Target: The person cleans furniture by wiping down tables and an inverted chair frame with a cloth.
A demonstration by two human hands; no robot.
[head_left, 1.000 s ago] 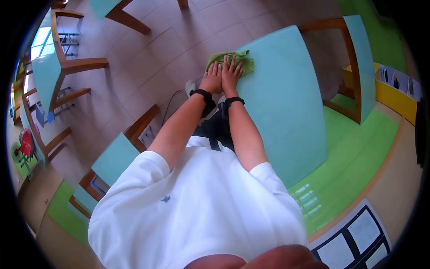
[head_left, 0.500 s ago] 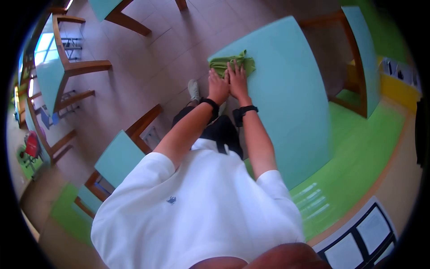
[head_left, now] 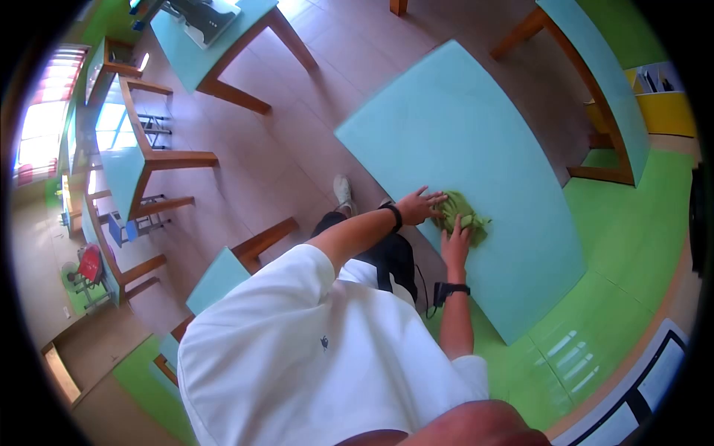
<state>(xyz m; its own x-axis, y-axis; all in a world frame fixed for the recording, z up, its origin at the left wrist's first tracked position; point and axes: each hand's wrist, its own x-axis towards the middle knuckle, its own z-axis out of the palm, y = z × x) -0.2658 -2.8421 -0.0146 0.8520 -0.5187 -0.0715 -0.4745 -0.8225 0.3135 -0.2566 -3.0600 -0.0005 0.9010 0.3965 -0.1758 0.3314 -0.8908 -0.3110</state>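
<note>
A crumpled green cloth (head_left: 462, 210) lies on the pale blue tabletop (head_left: 513, 245), close to its left edge. My left hand (head_left: 419, 207) reaches in from the table's edge, fingers stretched out and spread, with the tips on the cloth's left side. On the near side of the cloth, my right hand (head_left: 456, 244) presses down with extended, parted fingers. Both palms face downward. A dark band (head_left: 394, 216) circles my left wrist, and a black device on a strap (head_left: 450, 291) is on my right wrist.
Another blue table (head_left: 617, 97) stands at the upper right, near a yellow shelf unit (head_left: 666, 114). More wooden-legged tables (head_left: 123, 160) are at the left. A grey object (head_left: 204, 21) rests on the upper-left table. My shoe (head_left: 342, 192) is on the tiled floor beside the table.
Both hands and the cloth have moved from the table's far corner towards me along its left edge. My hands are now farther apart, and the view has shifted.
</note>
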